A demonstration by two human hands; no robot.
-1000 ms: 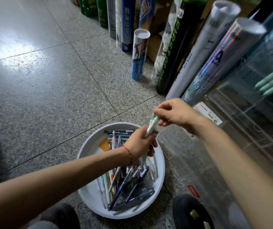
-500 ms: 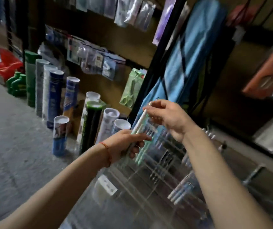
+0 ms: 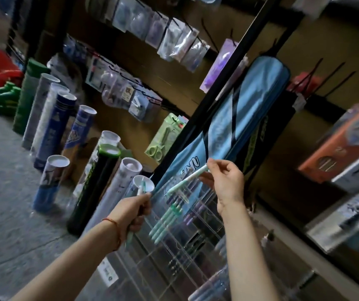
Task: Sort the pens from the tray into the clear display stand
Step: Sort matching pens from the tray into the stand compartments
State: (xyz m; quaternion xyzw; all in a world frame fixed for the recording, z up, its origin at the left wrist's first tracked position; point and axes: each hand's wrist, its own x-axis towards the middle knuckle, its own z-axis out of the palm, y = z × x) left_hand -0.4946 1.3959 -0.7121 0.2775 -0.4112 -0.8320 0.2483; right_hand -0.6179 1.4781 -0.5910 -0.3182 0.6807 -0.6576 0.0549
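Shop shelves and upright shuttlecock tubes (image 3: pixel 50 131) stand behind a clear display stand (image 3: pixel 196 237).
Left hand (image 3: pixel 134 210) grips a mint pen (image 3: pixel 140 189) at the stand's left edge; right hand (image 3: pixel 226 183) pinches a second pen (image 3: pixel 187 179) by its end, slanted down over the top row.

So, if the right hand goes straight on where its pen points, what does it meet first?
Probably the clear acrylic display stand: the right hand pinches a mint-green pen aimed down-left at its upper slot. Depth is unclear.
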